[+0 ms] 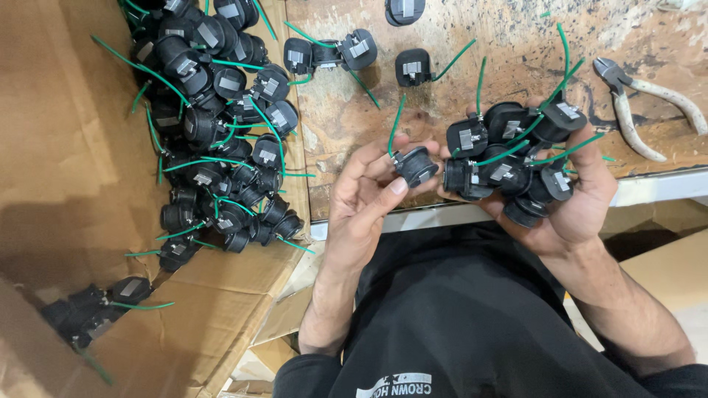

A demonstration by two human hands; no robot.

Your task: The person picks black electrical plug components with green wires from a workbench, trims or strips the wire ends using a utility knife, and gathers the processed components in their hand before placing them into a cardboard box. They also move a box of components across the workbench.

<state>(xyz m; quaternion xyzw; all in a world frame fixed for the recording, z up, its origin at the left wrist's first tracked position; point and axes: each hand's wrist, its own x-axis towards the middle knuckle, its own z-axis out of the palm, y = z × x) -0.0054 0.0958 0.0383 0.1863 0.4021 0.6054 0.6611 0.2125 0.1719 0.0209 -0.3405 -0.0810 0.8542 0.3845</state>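
Head view: left hand point(361, 199) pinches one black round socket part point(415, 165) between thumb and fingertips, grip closed on it. Its green wire point(395, 127) sticks up from the top of the part, past the fingers. The part sits at the fingertip end of the grip, not in the palm, held over the counter point(516, 44) edge.

Right hand point(568, 199) cups a bunch of black socket parts point(509, 158), fingers curled around them, grip closed on the bunch. Green wires poke up and out of the bunch. The bunch fills palm and fingers, some pieces stick out above the fingertips. The single part in the left hand is just beside the bunch's left edge; cannot tell if they touch.

Left of the hands: open cardboard box point(66, 147) with a heap of the same black parts point(214, 140) and green wires, lying well apart from both hands. A few loose parts point(332, 53) lie on the counter above the hands. Pliers point(641, 103) with pale handles lie on the counter at upper right, near the right hand, untouched. Worn brown counter surface. Dark shirt at the bottom.
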